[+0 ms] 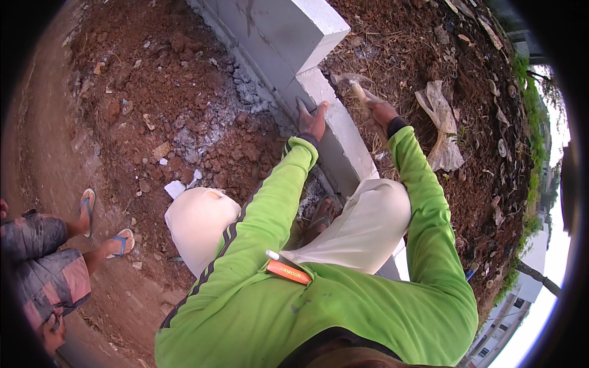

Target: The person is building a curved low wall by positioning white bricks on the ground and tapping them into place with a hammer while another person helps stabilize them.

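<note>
My right hand [381,113] grips a hammer [357,91] by its pale handle, with the metal head pointing away from me over the soil just right of the wall. Against the left face and top edge of the low, light grey block wall [346,136] rests my left hand [314,121], fingers and thumb apart, holding nothing. Just beyond both hands, a taller grey block [300,30] rises as a step in the wall. The hammer head appears apart from the blocks.
Reddish loose soil with grey mortar crumbs [202,135] lies left of the wall. White block fragments [175,187] sit near my left knee. On the right are dry litter and a crumpled plastic sheet [443,129]. Another person's sandalled feet [119,243] are at the left.
</note>
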Action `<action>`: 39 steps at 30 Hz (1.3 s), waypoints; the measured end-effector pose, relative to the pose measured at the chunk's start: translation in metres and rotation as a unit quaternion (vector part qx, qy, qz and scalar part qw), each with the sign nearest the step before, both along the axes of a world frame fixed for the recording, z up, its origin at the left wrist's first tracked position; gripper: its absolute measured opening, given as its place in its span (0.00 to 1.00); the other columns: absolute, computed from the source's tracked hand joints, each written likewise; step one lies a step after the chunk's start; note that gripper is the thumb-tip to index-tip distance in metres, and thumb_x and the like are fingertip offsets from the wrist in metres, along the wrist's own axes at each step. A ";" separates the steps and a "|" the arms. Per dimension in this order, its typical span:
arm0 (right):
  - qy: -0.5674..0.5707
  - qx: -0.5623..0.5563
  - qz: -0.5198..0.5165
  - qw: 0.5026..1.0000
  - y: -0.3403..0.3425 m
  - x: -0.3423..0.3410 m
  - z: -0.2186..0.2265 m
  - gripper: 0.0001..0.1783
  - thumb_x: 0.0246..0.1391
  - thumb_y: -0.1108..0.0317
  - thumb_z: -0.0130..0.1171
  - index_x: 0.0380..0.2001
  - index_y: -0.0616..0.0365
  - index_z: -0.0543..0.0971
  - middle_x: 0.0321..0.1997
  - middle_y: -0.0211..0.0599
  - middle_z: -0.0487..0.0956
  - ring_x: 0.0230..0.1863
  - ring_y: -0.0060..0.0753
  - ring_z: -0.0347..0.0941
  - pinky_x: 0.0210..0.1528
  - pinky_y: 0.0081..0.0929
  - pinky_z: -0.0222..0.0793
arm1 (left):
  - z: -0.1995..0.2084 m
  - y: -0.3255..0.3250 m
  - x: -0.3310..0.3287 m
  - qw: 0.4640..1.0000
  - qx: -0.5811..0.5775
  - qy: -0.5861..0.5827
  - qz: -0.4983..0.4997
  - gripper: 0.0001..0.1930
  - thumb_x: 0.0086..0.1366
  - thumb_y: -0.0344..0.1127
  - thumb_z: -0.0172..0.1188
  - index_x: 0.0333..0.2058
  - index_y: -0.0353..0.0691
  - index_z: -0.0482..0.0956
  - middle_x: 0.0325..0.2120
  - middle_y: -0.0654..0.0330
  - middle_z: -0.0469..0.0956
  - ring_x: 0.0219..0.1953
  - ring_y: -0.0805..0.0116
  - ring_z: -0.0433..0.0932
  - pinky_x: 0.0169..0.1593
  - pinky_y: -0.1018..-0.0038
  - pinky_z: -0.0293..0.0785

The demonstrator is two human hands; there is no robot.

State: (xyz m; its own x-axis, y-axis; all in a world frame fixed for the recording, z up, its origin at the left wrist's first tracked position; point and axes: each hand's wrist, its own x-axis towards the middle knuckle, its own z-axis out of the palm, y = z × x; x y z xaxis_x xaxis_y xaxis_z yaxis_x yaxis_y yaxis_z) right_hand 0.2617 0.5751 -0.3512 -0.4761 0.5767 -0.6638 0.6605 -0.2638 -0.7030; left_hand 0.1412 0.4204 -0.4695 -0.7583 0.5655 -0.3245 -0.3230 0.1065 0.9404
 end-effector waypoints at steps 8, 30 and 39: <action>0.007 -0.067 -0.012 0.998 -0.009 -0.002 0.008 0.28 0.72 0.59 0.38 0.73 0.29 0.56 0.22 0.25 0.67 0.15 0.17 0.58 0.14 0.20 0.60 | -0.005 0.001 0.000 1.000 0.004 -0.007 0.005 0.56 0.59 0.58 0.64 0.69 0.22 0.45 0.69 0.33 0.51 0.72 0.44 0.52 0.73 0.63 0.49; -0.044 0.064 0.072 0.994 -0.047 0.024 0.015 0.28 0.69 0.56 0.45 0.71 0.29 0.62 0.24 0.24 0.66 0.19 0.17 0.59 0.17 0.20 0.58 | 0.031 -0.011 0.028 0.996 -0.035 0.034 0.068 0.62 0.55 0.52 0.70 0.71 0.28 0.33 0.67 0.31 0.54 0.69 0.39 0.57 0.72 0.59 0.54; -0.044 0.049 0.111 0.992 -0.070 0.047 0.029 0.27 0.68 0.54 0.46 0.70 0.29 0.64 0.21 0.25 0.66 0.17 0.19 0.59 0.18 0.21 0.58 | 0.033 -0.037 0.035 0.980 -0.182 0.079 0.026 0.76 0.39 0.44 0.83 0.70 0.29 0.27 0.62 0.37 0.62 0.65 0.45 0.64 0.70 0.61 0.61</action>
State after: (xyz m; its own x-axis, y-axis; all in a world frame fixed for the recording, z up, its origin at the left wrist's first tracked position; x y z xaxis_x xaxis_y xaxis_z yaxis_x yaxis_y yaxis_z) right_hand 0.3087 0.5048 -0.3220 -0.5420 0.5274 -0.6543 0.7540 -0.0388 -0.6558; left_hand 0.1765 0.3837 -0.4364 -0.8397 0.3939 -0.3738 -0.1904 0.4310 0.8820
